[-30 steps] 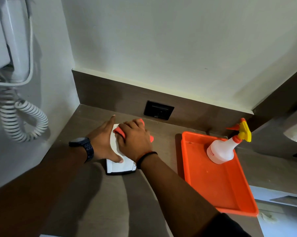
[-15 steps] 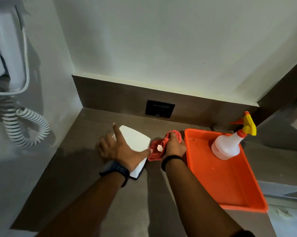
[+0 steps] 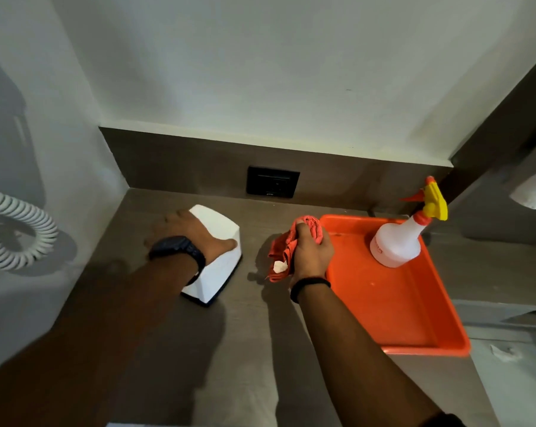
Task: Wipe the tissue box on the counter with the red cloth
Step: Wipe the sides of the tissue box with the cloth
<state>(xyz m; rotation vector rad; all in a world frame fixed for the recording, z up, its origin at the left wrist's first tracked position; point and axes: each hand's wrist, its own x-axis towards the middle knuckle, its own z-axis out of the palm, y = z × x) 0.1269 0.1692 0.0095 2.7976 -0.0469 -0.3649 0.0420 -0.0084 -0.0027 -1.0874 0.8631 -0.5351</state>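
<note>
The right hand (image 3: 311, 254) has its grip closed round the bunched red cloth (image 3: 286, 252) (a pale tag shows at its lower edge), held off the white tissue box (image 3: 217, 266). At nine o'clock from it, the left hand (image 3: 195, 234) lies flat and open on the box, hiding its top. The box sits on the brown desk (image 3: 260, 349), its far side out of sight. At three o'clock, an orange tray (image 3: 393, 303) carries a spray bottle (image 3: 397, 241).

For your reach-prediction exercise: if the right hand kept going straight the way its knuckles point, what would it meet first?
Probably the tray, at its near-left rim: the right hand, holding the cloth, points up-right toward it. Depth is unclear.
</note>
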